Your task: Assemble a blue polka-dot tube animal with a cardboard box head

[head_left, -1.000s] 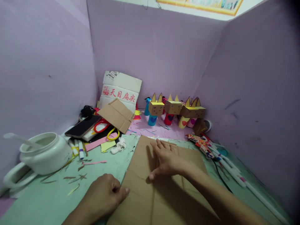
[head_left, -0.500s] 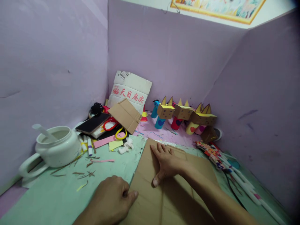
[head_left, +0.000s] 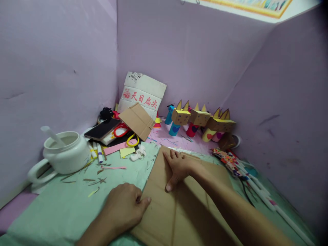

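Observation:
A large sheet of brown cardboard [head_left: 160,201] lies on the green table cover in front of me. My right hand [head_left: 177,167] rests on its upper part, fingers spread and pressed flat, with the forearm crossing the sheet. At the sheet's left edge is my left hand [head_left: 126,205], its fingers curled and its thumb over the cardboard's edge. The curled fingertips of that hand are hidden, perhaps under the edge.
On the left stands a white pot [head_left: 68,157]. Behind it are a phone [head_left: 102,129], markers [head_left: 99,153], scissors [head_left: 132,140] and a small cardboard piece [head_left: 138,119]. Cardboard animal figures [head_left: 180,118] line the back; white sticks [head_left: 261,194] lie right.
The view has tilted down slightly, so the background sits higher. Both hands keep nearly the same pose on the cardboard, whose lower left corner now shows.

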`<state>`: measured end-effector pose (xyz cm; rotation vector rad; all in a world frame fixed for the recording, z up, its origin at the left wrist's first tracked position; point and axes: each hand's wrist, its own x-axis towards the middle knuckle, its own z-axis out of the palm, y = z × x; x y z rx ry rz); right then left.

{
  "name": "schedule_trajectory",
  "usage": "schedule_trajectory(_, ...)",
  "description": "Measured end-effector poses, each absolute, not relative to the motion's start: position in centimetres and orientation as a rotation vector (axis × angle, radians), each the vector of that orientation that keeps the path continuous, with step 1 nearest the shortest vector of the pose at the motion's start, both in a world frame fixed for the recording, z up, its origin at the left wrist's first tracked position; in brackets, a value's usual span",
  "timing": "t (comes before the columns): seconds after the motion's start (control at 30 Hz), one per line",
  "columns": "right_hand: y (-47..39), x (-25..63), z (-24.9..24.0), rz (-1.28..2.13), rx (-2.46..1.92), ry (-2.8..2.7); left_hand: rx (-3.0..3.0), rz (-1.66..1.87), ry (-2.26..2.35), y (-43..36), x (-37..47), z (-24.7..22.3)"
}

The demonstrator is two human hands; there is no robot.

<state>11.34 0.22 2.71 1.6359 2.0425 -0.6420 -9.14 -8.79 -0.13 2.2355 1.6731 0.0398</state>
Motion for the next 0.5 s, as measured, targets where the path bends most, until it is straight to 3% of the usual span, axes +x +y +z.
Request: schedule_trajectory(0.5,0.65,10.82,2.55,-0.652,1.716,2.014,2.259,-0.033,1.659,-8.58,-9.11,0.3)
